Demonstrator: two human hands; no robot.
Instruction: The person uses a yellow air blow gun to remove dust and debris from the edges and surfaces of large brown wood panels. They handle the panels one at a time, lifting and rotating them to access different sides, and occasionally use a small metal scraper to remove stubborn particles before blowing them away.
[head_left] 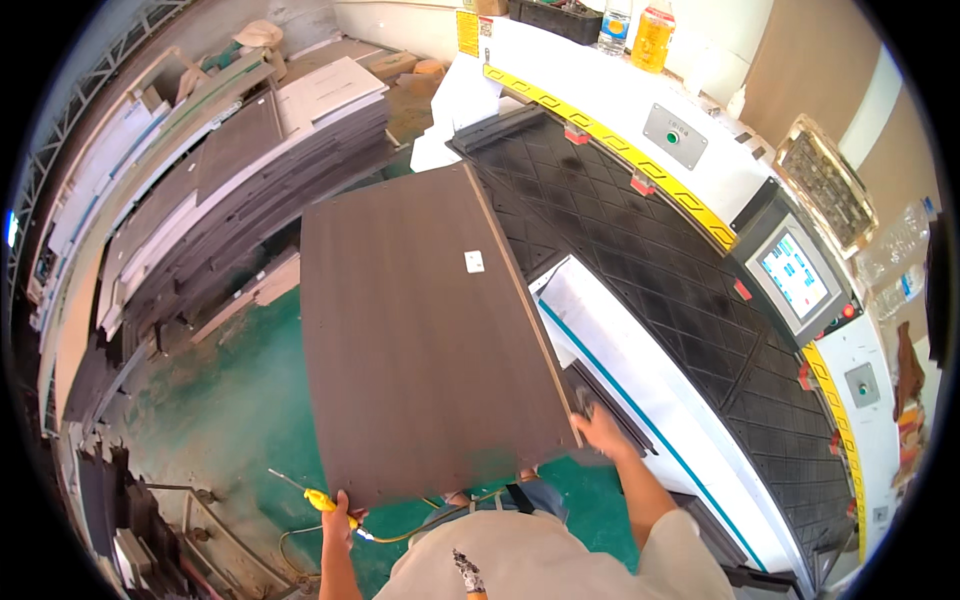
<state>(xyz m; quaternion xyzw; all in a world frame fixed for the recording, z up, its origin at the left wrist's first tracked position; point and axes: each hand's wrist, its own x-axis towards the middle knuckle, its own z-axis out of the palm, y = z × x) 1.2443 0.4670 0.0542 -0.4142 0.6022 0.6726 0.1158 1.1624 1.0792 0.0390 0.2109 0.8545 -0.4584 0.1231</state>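
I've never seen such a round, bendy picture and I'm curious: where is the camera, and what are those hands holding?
There is no robot here, just a person. The camera sits on their head and looks down; its very wide lens makes straight things look curved.

The right hand holds the edge of a big dark brown board with a small white label on it. The left hand, by the board's near left corner, holds a yellow tool with a thin metal tip and a hose.

On the right is a white machine with a black, lined top and a screen. Bottles stand along its far side. On the left are stacked boards.
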